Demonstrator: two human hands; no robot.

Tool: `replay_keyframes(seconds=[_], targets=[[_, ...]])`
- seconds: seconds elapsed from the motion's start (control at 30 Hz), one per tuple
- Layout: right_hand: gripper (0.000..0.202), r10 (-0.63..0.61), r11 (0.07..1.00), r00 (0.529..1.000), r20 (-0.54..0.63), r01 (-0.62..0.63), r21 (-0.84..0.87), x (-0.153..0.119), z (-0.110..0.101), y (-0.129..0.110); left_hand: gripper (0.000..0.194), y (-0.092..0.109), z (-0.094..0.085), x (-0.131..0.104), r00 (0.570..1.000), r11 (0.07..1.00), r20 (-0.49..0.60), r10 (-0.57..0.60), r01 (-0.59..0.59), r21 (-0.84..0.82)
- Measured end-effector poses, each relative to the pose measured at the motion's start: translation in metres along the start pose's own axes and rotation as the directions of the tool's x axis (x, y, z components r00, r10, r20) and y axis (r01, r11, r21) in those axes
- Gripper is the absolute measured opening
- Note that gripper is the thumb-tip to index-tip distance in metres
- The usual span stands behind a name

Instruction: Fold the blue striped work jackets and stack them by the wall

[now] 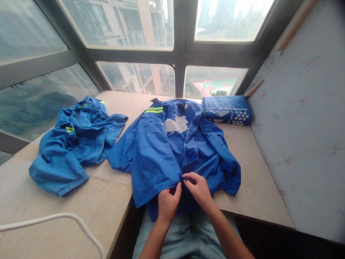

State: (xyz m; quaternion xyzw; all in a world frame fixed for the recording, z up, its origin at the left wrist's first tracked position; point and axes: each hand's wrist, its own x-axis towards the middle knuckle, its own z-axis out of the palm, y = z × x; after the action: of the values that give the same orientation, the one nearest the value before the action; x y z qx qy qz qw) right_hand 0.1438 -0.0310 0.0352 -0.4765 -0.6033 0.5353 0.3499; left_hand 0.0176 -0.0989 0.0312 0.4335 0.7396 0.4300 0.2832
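Note:
A blue work jacket (153, 154) lies spread with its front partly open, its lower hem hanging over the table edge towards me. A yellow-green reflective stripe marks one shoulder, and a pale patch shows on the inside back. At the bottom of the front opening, my left hand (169, 201) pinches the hem, its fingers partly under the cloth. My right hand (197, 187) is closed on the same front edge from the other side, thumb and forefinger together. The two hands almost meet there. Whether a button or zip end sits between the fingertips is too small to tell.
Left of it lies a second, crumpled blue jacket (78, 133) with yellow-green stripes. A folded blue cloth bundle (226, 110) with white print rests by the right wall (304, 118). A white cable (61, 216) crosses the table (113, 194) at front left. Windows stand behind.

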Motion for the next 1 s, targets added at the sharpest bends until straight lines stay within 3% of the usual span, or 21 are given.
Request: replay_keyframes(seconds=[0.27,0.63,0.77,0.9,1.0], targets=[[0.022,-0.061,0.994,0.998,0.026,0.063,-0.086,-0.005,-0.002,-0.007,0.032,0.007,0.0,-0.001,0.995,0.987,-0.064,0.076,-0.066,0.146],[0.024,-0.133,0.978,0.99,0.05,0.139,-0.157,-0.011,0.0,-0.008,0.038,0.004,0.005,0.0,0.998,0.979,-0.058,0.04,-0.028,0.201],[0.027,-0.126,0.988,0.987,0.1,0.134,-0.074,-0.014,-0.001,-0.01,0.038,0.006,0.003,0.002,0.999,0.995,0.011,-0.044,0.043,0.087],[0.027,0.048,0.979,0.984,0.17,-0.08,0.187,-0.01,-0.003,-0.006,0.035,0.007,0.003,0.005,0.983,0.982,0.119,-0.14,0.153,-0.107],[0.026,0.076,0.985,0.989,0.127,-0.094,0.146,-0.007,-0.004,-0.002,0.033,0.003,0.005,0.006,0.976,0.961,0.148,-0.157,0.186,-0.205]])
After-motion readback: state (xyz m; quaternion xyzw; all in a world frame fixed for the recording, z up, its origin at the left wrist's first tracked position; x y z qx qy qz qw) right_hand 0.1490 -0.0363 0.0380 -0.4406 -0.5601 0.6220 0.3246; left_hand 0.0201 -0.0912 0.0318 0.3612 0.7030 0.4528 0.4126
